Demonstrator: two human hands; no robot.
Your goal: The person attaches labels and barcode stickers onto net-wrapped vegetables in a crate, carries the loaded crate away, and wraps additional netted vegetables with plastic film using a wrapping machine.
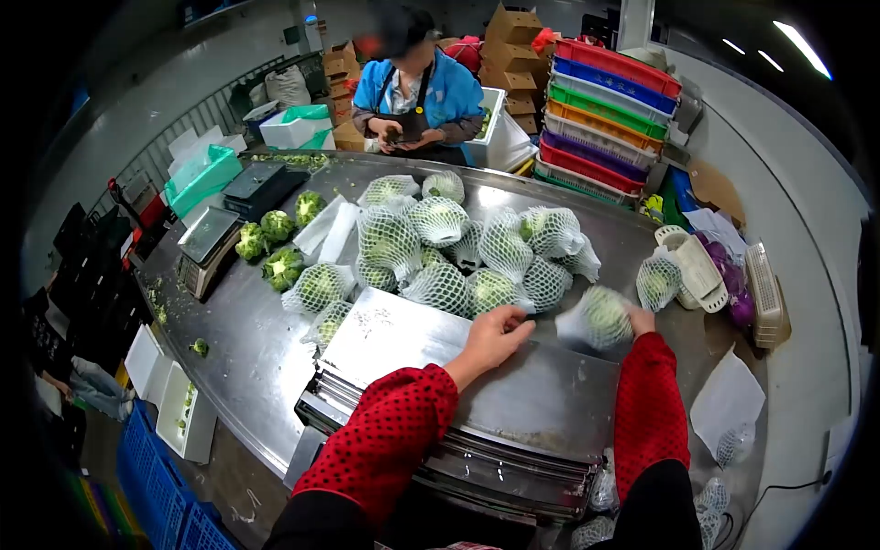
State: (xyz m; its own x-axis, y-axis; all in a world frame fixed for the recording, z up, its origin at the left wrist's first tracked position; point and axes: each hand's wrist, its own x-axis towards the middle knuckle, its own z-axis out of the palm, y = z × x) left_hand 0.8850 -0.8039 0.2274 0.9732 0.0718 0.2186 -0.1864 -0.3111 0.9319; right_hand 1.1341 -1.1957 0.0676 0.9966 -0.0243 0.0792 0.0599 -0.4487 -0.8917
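Observation:
My right hand [642, 320] grips the side of a broccoli head in a white foam net [605, 317], blurred by motion, above the right end of the metal wrapping machine [541, 390]. Over the machine's flat plate, my left hand [495, 341] is palm down with its fingers loosely bent and a little apart; I see nothing in it. Just beyond it, a pile of net-covered broccoli heads [440, 222] covers the middle of the steel table [243, 344]. Several bare broccoli heads [283, 267] lie left of the pile, beside white foam nets [330, 229].
Across the table stands a person in a blue jacket [458, 92], hands together. A scale [211, 243] sits at the left. Stacked coloured crates [605, 119] rise behind on the right. A white basket [692, 266] and another netted head [658, 280] are at the right edge.

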